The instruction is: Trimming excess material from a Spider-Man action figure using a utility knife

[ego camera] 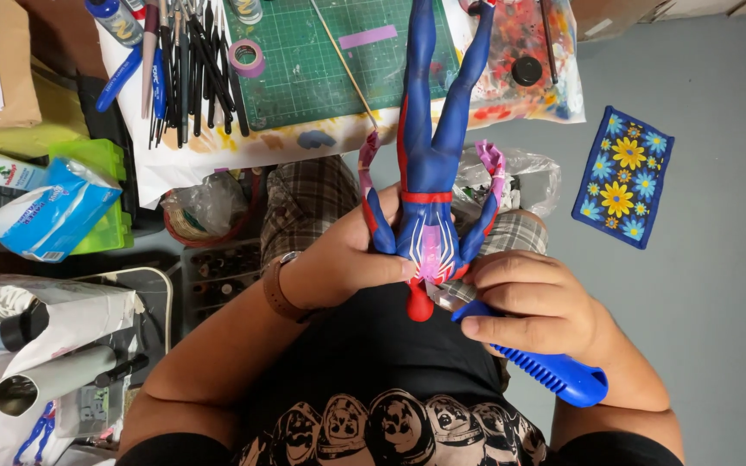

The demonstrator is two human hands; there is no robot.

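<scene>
Dead centre of the frame, the left hand (347,259) is wrapped around the torso of a blue and red action figure (429,173), which is held upside down over the lap with its legs pointing toward the top of the frame and its red head down near the black shirt. The right hand (524,311) is clenched around a blue-handled craft knife (554,371), with the blade tip touching the figure's upper chest or neck area, right where a strip of pink tape (432,246) runs down the front. My guess is the tape is being trimmed. For that I'd keep the left thumb out of the blade's path, go with light shallow passes, and let the edge follow the tape line instead of digging into the paint. More pink tape is wrapped on the figure's hands. Up top there's a green cutting mat (321,60) with a bunch of brushes (187,69) upper left, and a blue flowered pouch (623,177) on the floor at right.
</scene>
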